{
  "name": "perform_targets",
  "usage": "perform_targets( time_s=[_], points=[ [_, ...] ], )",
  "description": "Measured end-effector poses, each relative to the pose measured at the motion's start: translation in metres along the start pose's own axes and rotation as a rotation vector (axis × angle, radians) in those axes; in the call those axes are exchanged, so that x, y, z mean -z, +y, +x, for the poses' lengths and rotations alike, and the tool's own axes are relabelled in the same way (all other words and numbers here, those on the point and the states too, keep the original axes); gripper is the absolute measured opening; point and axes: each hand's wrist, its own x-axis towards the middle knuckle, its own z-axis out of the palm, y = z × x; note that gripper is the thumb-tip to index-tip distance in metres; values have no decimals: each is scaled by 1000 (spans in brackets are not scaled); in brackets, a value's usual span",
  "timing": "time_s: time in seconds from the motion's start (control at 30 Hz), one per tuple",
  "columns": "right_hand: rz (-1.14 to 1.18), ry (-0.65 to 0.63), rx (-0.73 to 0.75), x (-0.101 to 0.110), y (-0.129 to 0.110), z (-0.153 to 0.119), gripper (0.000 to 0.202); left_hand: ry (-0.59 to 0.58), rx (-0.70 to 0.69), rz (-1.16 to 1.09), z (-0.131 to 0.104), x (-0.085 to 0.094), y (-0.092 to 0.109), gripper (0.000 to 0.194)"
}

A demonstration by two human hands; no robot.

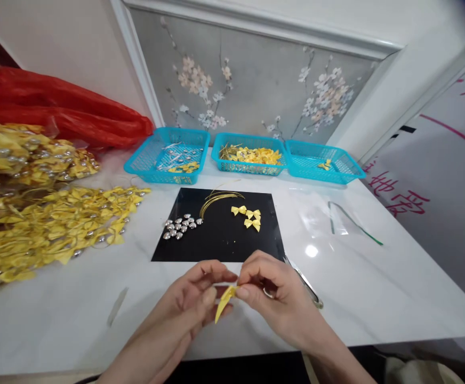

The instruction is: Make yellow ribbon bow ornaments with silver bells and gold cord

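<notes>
Both hands meet above the front of the white table, just in front of a black mat (212, 248). Between them is a yellow bow (225, 303), seen edge-on. My right hand (272, 290) pinches its upper end between thumb and fingers. My left hand (200, 298) is closed round the bow's other side, fingers curled behind it. On the mat lie several silver beads (179, 230) at the left, thin gold wires (216, 198) at the back, and yellow bows (252, 224) at the right.
Three blue baskets (248, 169) stand along the wall. Yellow bow strands (76, 218) and a red bag (56, 104) fill the left. Scissors (306, 282) lie beside my right hand. A clear bag (316, 216) and green strip (356, 226) lie at the right.
</notes>
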Motion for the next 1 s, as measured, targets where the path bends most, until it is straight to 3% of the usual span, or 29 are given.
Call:
perform_targets(
  time_s=[0.1, 0.33, 0.43, 0.7, 1.0],
  points=[
    [-177, -1, 12, 2, -5, -2, 15, 136, -129, 210, -3, 1, 5, 39],
    [-377, -19, -32, 3, -7, -1, 15, 94, -254, 535, 6, 5, -6, 14],
    [-334, -6, -42, 7, -4, -3, 13, 92, -232, 608, 13, 3, -8, 10],
    [100, 230, 121, 22, -4, 2, 30, 165, -154, 702, 29, 1, -17, 19],
    [177, 271, 146, 13, 1, 1, 35, 209, -287, 931, 38, 0, -23, 17]
  ],
)
